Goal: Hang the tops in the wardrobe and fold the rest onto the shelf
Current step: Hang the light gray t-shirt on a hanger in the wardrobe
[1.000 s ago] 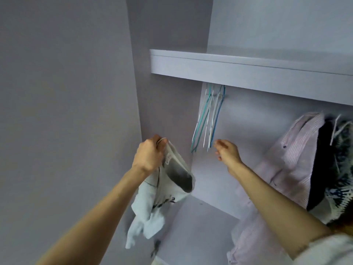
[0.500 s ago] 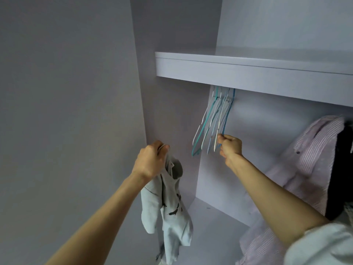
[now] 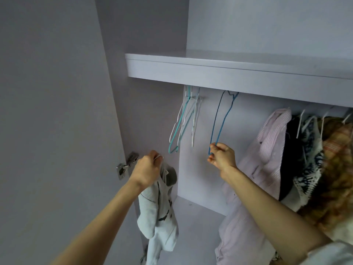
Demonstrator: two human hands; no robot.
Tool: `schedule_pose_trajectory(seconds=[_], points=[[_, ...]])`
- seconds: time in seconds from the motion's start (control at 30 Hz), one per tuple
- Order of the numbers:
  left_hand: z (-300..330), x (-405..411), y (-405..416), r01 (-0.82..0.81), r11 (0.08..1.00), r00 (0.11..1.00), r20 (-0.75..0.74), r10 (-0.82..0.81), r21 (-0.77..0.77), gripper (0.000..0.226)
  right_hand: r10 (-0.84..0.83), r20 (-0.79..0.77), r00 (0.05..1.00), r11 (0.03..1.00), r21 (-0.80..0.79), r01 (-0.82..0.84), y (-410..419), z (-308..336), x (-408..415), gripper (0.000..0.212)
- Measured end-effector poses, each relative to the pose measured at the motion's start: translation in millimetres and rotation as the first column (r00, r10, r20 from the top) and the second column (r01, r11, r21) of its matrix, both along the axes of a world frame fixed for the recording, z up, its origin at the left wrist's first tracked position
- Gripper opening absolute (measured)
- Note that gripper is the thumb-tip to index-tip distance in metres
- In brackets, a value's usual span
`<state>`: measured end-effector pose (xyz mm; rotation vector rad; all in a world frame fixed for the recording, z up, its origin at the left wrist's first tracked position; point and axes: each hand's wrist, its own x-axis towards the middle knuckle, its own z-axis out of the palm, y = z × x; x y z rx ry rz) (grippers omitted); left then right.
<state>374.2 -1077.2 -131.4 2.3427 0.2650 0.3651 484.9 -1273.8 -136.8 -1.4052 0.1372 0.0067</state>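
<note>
Wardrobe [image 3: 149, 111], door open, shelf [image 3: 229, 73] across the top. Hung at right: striped pink shirt [image 3: 267, 146] beside darker garments. Pale grey top [image 3: 158, 211] dangles low left, bunched in left hand [image 3: 147, 170]. Right hand [image 3: 222, 156] pinches blue hanger [image 3: 219, 123]; spare hangers [image 3: 185, 121] just left.

A home bedroom closet: pale lilac laminate wardrobe shelf [image 3: 229, 73], thin wire hangers [image 3: 183, 123], hung striped pink shirt [image 3: 271, 134].

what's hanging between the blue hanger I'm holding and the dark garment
In the head view, one pale pink striped shirt hangs between the blue hanger and the dark garment.
</note>
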Motion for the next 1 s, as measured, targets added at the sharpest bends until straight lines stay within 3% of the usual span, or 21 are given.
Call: schedule_pose_trajectory(seconds=[0.2, 0.37, 0.47, 0.57, 0.67, 0.8, 0.9, 1.0], points=[[-19.0, -8.0, -8.7, 0.012, 1.000, 0.999, -0.035, -0.013, -0.024, 0.020, 0.146, 0.012, 0.989, 0.943, -0.303, -0.135, -35.3, -65.6, -64.0, 0.026], [-26.5, -18.1, -13.8, 0.037, 0.999, 0.996, -0.076, -0.037, -0.002, 0.031, -0.072, -0.150, 0.986, 0.997, 0.015, 0.075, -58.1, -62.5, -53.3, 0.020], [-29.3, -24.0, -16.1, 0.057, 0.998, 0.995, -0.083, -0.057, -0.006, 0.032, -0.062, -0.221, 0.973, 0.995, -0.085, 0.044, -66.2, -72.5, -59.7, 0.020], [-30.7, -29.0, -14.8, 0.080, 0.997, 0.994, -0.079, -0.080, -0.004, 0.018, 0.000, -0.131, 0.991, 0.978, -0.207, -0.028, -62.7, -90.7, -80.4, 0.019], [-33.5, -35.3, -9.9, 0.089, 0.996, 0.992, -0.090, -0.089, -0.006, 0.011, -0.102, -0.001, 0.995, 0.984, -0.144, 0.101, -56.6, -99.5, -97.4, 0.025], [-36.7, -42.5, -4.1, 0.115, 0.993, 0.986, -0.123, -0.114, 0.001, 0.020, -0.338, -0.082, 0.938, 0.941, -0.006, 0.339, -49.7, -95.8, -105.8, 0.035], [-40.0, -47.0, -1.7, 0.125, 0.992, 0.982, -0.147, -0.121, 0.014, 0.021, -0.381, -0.066, 0.922, 0.924, -0.068, 0.377, -44.8, -93.2, -109.8, 0.048], [-41.4, -50.6, 1.9, 0.104, 0.995, 0.982, -0.158, -0.101, 0.009, 0.021, -0.383, -0.065, 0.921, 0.924, -0.035, 0.382, -39.0, -86.7, -114.2, 0.046]])
